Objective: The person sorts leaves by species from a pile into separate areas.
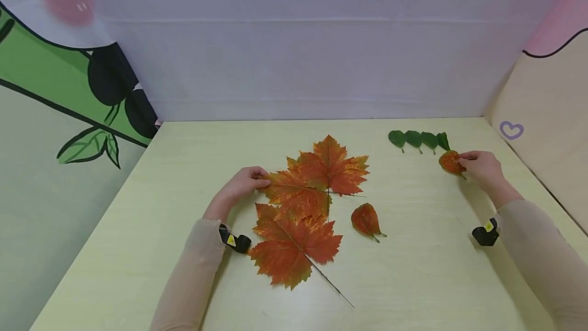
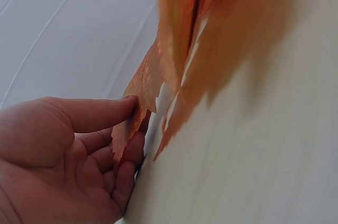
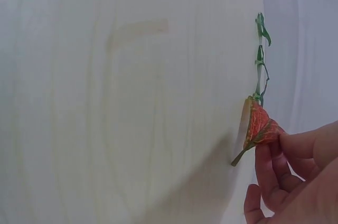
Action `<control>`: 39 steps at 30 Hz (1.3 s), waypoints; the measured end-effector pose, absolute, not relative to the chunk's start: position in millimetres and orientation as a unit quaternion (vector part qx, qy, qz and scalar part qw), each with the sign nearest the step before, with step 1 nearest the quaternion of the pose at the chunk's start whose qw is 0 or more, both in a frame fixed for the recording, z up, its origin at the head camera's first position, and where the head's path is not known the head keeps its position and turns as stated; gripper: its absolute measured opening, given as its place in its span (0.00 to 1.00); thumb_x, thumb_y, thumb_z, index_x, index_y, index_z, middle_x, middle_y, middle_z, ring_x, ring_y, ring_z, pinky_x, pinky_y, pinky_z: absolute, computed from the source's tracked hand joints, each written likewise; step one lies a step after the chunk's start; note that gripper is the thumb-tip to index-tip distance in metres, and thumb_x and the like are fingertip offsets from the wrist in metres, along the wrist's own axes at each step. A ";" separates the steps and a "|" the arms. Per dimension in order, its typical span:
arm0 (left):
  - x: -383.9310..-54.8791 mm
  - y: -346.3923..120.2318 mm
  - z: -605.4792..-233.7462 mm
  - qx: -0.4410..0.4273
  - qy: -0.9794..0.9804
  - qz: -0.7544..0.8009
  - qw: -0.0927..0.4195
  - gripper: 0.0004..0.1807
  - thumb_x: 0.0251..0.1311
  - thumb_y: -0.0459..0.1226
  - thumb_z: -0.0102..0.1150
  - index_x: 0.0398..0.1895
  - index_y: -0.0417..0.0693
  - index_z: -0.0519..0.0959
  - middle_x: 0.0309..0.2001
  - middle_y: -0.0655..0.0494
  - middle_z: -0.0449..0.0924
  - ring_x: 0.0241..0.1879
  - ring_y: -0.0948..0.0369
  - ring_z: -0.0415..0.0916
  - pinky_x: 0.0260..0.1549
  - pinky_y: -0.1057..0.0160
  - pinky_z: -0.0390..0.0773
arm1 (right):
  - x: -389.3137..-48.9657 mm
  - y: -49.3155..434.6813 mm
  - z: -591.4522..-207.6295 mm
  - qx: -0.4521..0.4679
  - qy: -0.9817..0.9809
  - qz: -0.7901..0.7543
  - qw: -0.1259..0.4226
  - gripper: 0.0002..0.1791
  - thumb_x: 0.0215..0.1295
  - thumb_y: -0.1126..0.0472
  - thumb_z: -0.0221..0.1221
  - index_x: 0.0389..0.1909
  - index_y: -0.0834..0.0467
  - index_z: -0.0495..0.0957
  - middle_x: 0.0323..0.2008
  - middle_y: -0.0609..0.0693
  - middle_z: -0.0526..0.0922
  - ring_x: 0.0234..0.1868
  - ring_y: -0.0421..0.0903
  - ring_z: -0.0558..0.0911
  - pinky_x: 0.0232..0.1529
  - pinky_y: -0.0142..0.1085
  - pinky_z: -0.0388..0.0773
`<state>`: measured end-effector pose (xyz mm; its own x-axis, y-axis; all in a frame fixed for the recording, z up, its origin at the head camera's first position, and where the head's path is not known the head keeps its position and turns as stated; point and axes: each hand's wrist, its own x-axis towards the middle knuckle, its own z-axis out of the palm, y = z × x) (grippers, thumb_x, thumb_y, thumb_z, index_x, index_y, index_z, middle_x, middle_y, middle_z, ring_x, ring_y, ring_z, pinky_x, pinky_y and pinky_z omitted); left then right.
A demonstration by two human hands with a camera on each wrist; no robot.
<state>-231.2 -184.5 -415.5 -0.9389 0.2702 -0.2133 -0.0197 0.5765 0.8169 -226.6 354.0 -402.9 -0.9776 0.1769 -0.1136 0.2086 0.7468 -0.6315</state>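
Note:
Three large orange maple-like leaves overlap on the table in the head view: a top leaf (image 1: 332, 163), a middle leaf (image 1: 291, 192) and a bottom leaf (image 1: 294, 249) with a long thin stem. My left hand (image 1: 242, 186) pinches the left edge of the middle leaf between thumb and fingers; the left wrist view shows that leaf edge (image 2: 142, 81) tilted up. At the right, my right hand (image 1: 484, 167) pinches a small orange-red leaf (image 1: 450, 162) by its right side. This small leaf lies just below the last of several small green leaves (image 1: 414, 139) set in a row.
Another small orange-red leaf (image 1: 366, 220) with a short stem lies right of the large leaves. The pale table (image 1: 413, 280) meets a plain lavender backdrop (image 1: 294, 65) at its far edge. Printed cloth panels stand at left and right.

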 end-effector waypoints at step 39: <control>-235.8 -186.7 -420.3 0.068 0.880 0.444 0.157 0.11 0.60 0.37 0.55 0.42 0.40 0.75 0.35 0.54 0.76 0.30 0.60 0.66 0.29 0.65 0.66 | -176.0 279.5 -390.7 -0.021 0.946 -0.320 0.041 0.25 0.66 0.50 0.49 0.51 0.67 0.71 0.40 0.64 0.80 0.40 0.56 0.78 0.34 0.35 0.70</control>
<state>-235.8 -186.7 -420.3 -0.9414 0.2593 -0.2157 -0.0192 0.5972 0.8018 -176.0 279.5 -390.7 -0.9958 -0.0654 -0.0637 -0.0133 0.7941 -0.6076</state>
